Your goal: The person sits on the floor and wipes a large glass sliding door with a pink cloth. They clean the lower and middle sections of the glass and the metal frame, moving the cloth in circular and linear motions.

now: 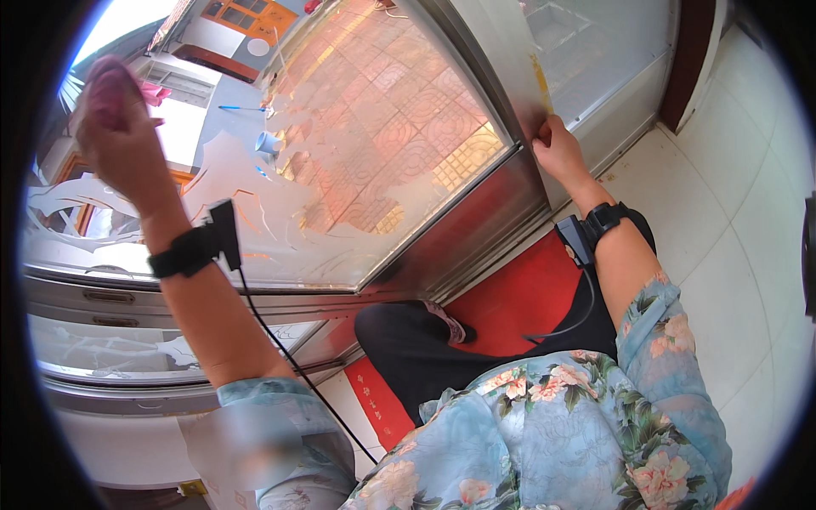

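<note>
My left hand (118,150) is raised at the upper left and closed around a maroon-pink cloth (115,89). Both are blurred, and whether the cloth touches the glass I cannot tell. Behind that hand stretches a glass door pane (255,210) with frosted decorative patterns. My right hand (561,150) grips the upright edge of the metal door frame (513,76), its fingers curled and partly hidden. Black straps with small dark devices sit on both wrists, a cable running from each.
A red mat (510,293) lies by the door sill, under my dark-trousered legs (401,338). Pale floor tiles (720,204) extend to the right. Through the glass appear patterned paving (395,121) and a light blue cup (268,142). Another framed panel (599,57) stands right of the door edge.
</note>
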A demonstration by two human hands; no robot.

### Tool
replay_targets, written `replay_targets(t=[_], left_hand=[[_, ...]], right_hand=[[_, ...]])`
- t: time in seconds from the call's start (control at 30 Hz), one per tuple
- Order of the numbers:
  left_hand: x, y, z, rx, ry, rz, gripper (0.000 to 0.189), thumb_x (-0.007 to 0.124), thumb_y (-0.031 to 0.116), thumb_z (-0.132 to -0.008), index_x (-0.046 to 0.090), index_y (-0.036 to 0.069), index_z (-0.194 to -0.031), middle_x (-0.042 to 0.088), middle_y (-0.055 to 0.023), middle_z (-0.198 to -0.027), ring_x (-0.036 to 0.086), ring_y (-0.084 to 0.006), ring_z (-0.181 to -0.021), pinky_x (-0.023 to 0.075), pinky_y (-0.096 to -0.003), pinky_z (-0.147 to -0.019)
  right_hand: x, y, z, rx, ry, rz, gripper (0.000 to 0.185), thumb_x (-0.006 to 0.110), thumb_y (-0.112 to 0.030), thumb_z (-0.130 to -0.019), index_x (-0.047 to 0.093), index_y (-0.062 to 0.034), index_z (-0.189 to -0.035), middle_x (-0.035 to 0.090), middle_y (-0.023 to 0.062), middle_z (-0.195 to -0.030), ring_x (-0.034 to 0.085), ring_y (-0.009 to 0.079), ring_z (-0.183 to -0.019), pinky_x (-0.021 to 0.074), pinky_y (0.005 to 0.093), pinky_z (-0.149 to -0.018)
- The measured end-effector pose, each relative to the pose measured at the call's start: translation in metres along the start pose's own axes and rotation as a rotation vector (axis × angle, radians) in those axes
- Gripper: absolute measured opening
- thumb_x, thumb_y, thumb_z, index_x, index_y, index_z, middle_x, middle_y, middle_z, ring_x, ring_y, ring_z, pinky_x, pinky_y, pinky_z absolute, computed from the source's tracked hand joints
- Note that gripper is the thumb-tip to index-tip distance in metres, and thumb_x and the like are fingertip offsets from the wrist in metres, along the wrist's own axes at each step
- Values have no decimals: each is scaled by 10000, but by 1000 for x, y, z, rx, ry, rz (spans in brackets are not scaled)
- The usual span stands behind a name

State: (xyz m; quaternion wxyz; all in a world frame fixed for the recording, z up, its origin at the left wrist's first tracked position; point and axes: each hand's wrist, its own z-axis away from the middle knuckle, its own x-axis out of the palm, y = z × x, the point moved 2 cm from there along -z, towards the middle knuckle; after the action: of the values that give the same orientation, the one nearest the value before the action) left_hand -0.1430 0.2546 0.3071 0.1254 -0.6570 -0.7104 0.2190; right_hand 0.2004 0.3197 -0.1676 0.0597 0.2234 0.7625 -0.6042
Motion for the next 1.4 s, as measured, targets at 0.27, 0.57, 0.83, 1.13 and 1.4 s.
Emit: replay_targets(t=[0.27, 0.57, 0.83, 1.13, 1.4], left_hand=[[19, 163, 132, 305, -294, 270, 528, 618, 66, -854, 506, 121, -1368, 453, -111, -1480, 377, -300, -1406, 260, -426, -1170], [33, 249, 260, 562, -665, 384, 526, 567, 149, -874, 471, 110, -1390, 431, -79, -1493, 375, -233, -1407, 245, -389, -1188], [30, 284, 324, 656, -711, 381, 491, 562, 204, -881, 493, 127, -1361, 445, -54, -1476, 378, -207, -1400, 232, -385, -1195], [16, 184, 169, 272, -483, 308, 604, 568, -24, -817, 497, 169, -1386, 457, -71, -1478, 387, -250, -1401, 241, -422, -1171], [-6, 28, -24, 263, 53, -154, 270, 653, 144, -879, 647, 64, -1136, 670, -128, -1147, 645, -324, -1045, 513, -441, -951]], right_hand=[[-5, -7, 4, 21, -49, -10, 233, 640, -164, -816, 527, -27, -968, 647, 192, -871, 630, 416, -837, 502, 472, -716], [-10, -20, 5, 72, -61, 31, 257, 643, -166, -813, 530, -12, -985, 653, 199, -886, 637, 394, -864, 506, 455, -748], [-14, -26, 3, 89, -107, 22, 253, 626, -125, -802, 522, 5, -992, 654, 227, -907, 623, 433, -902, 496, 482, -771], [-9, -21, 4, 50, -35, 19, 229, 649, -117, -785, 523, -25, -952, 659, 198, -866, 636, 425, -853, 503, 497, -727], [-8, -16, 4, 26, -31, 11, 242, 651, -133, -794, 521, -27, -969, 658, 193, -874, 636, 421, -867, 508, 486, -743]])
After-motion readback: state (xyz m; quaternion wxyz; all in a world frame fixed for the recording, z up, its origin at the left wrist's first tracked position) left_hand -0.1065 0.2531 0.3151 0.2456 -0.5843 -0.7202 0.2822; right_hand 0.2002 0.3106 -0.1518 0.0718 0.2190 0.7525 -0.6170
